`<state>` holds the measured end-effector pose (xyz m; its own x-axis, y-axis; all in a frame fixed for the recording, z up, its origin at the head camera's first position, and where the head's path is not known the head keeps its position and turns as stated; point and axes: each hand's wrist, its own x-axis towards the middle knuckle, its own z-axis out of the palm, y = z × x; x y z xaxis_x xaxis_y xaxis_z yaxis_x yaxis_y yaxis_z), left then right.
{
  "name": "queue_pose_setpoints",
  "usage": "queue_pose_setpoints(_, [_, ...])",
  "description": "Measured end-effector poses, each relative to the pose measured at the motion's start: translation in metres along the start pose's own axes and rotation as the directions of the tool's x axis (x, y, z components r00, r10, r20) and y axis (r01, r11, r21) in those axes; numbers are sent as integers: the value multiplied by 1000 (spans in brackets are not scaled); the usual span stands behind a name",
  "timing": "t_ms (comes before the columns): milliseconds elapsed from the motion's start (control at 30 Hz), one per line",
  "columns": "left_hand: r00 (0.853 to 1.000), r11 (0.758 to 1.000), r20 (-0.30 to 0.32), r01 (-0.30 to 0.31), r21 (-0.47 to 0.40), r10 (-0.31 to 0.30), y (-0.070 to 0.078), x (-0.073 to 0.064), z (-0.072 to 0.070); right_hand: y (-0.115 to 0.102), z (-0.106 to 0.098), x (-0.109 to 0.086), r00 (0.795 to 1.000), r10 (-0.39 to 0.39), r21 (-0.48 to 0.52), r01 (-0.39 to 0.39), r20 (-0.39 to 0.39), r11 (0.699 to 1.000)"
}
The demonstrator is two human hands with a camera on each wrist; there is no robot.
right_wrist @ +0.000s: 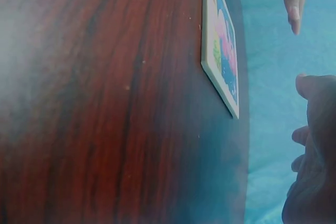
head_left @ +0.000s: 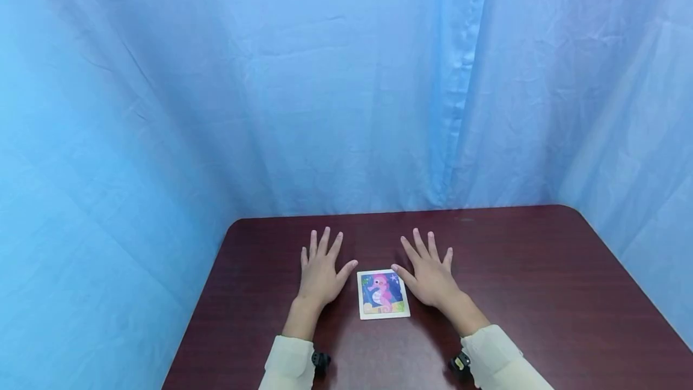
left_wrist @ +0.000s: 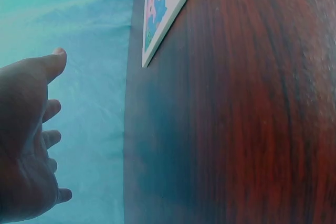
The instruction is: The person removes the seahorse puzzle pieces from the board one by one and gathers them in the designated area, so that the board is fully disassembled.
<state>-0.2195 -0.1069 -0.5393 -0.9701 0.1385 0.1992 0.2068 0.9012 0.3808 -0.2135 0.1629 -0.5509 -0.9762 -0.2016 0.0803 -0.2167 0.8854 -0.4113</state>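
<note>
A square picture board (head_left: 383, 295) with a pink seahorse on a blue background and a pale border lies flat on the table. Just left of it, my left hand (head_left: 319, 275) hovers palm down with its fingers spread, holding nothing. On the other side is my right hand (head_left: 431, 278), likewise spread; its thumb reaches toward the board's upper right corner in the head view. Both wrist views show the hands raised off the tabletop, and the board's thin edge (left_wrist: 167, 29) shows in the left one. The right wrist view also has the board (right_wrist: 223, 51), apart from the fingers.
The dark reddish wooden table (head_left: 541, 294) has rounded far corners. Light blue curtains (head_left: 346, 89) hang behind it and along both sides. A small black device (head_left: 321, 361) sits at the left wrist and another (head_left: 460, 363) at the right, beside pale sleeves.
</note>
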Motion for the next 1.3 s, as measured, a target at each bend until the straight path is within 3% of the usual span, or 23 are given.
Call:
queue_pose_setpoints(233, [999, 999, 34, 3, -32, -2, 5, -4, -3, -2, 1, -3, 1000, -13, 40, 14, -12, 999])
queue_pose_setpoints(367, [997, 999, 71, 16, -48, -13, 11, -11, -1, -2, 3, -7, 1000, 2, 71, -4, 31, 997])
queue_pose_setpoints(533, [991, 996, 135, 11, -89, 2, 21, -20, 3, -4, 6, -13, 995, 36, 185, -53, 96, 981])
queue_pose_setpoints(867, [954, 993, 282, -86, -78, 105, 39, -30, 13, -9, 17, -14, 997, 35, 300, -55, 71, 952])
queue_pose_setpoints(1067, [940, 992, 318, -110, -56, 122, 41, -34, 22, -11, 26, -13, 997, 43, 296, -59, 59, 953])
queue_pose_setpoints(1300, [935, 988, 320, -149, -30, 150, 41, -37, 26, -12, 29, -13, 997, 53, 285, -69, 61, 956])
